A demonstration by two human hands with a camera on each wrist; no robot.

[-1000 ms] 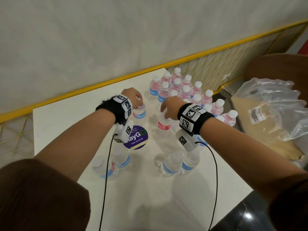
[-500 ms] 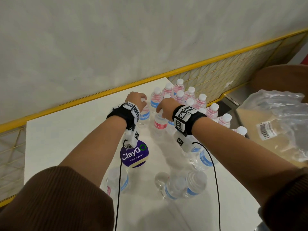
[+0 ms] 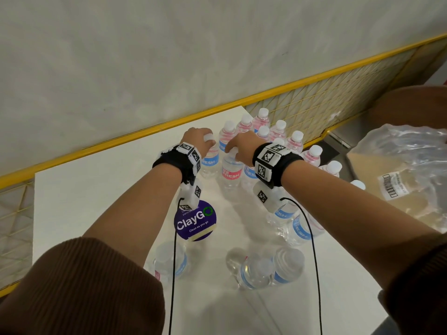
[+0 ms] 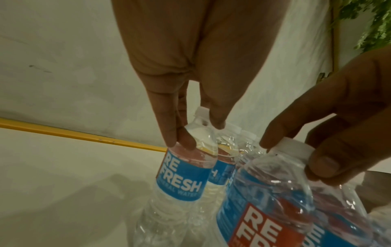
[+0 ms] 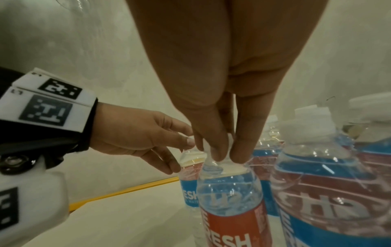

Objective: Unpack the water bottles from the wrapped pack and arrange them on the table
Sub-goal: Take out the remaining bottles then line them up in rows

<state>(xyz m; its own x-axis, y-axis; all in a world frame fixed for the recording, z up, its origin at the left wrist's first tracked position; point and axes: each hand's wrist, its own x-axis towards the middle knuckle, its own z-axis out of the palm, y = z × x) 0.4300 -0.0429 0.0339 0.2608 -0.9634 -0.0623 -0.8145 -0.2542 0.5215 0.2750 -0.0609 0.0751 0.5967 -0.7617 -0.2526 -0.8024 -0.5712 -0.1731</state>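
Two small clear water bottles stand upright on the white table (image 3: 79, 204), at the left side of a cluster of bottles (image 3: 278, 136). My left hand (image 3: 205, 140) pinches the white cap and neck of the blue-label bottle (image 3: 210, 160); the left wrist view shows my fingers (image 4: 175, 133) around that neck above the label (image 4: 182, 180). My right hand (image 3: 235, 147) pinches the cap of the red-label bottle (image 3: 231, 174). In the right wrist view my fingertips (image 5: 217, 150) cover that cap, above the red-label bottle (image 5: 230, 208).
More bottles stand near me (image 3: 263, 269) (image 3: 169, 262) and under my right wrist (image 3: 297, 226). A purple ClayGo sticker (image 3: 195, 220) lies mid-table. Crumpled plastic wrap (image 3: 411, 170) sits off the table's right side. A yellow rail (image 3: 121, 147) and wall bound the far edge.
Both hands have carried their bottles away from me, from mid-table to the left side of the far cluster. Grips on the caps are unchanged.
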